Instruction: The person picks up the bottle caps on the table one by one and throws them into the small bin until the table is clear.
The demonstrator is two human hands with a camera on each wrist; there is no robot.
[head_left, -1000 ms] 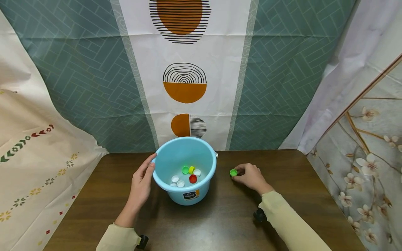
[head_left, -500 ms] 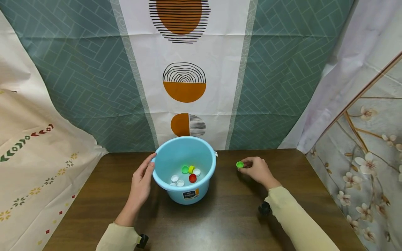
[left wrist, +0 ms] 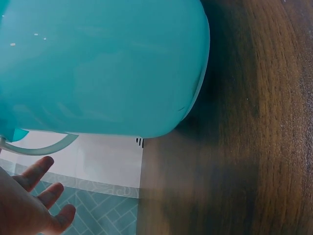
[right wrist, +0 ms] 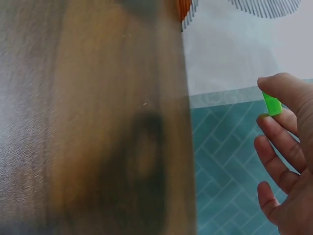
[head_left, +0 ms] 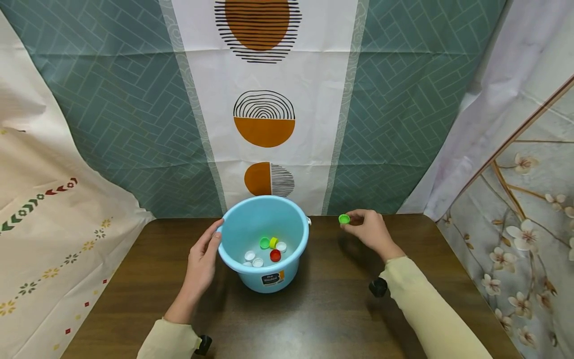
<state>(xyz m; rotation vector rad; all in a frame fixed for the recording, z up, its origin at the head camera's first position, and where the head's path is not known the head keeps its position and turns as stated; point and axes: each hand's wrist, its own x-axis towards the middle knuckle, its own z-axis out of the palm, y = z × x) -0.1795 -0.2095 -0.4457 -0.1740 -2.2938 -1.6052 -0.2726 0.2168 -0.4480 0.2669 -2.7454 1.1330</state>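
Observation:
A light-blue bucket [head_left: 269,280] stands upright on the table, with several plastic bottle caps on its floor: white, green, yellow and a red cap [head_left: 275,256]. My left hand [head_left: 202,262] rests against the left side of its rim, thumb and index finger at the edge. In the left wrist view, the other fingers [left wrist: 50,196] reach out beside the bucket wall, apart from it. To the right of the bucket, my right hand [head_left: 369,232] pinches a green bottle cap [head_left: 344,219] between thumb and fingers. That cap is above the table, its hollow side facing up.
The dark wooden table [head_left: 287,329] ends at a hanging patterned cloth [head_left: 381,164] just behind the bucket. Light cloths drape along the left and right sides. A bucket handle [left wrist: 44,148] shows at the rim in the left wrist view.
My right hand has lifted the green bottle cap and moved it away toward the back and slightly right. The left hand and the bucket stay in place.

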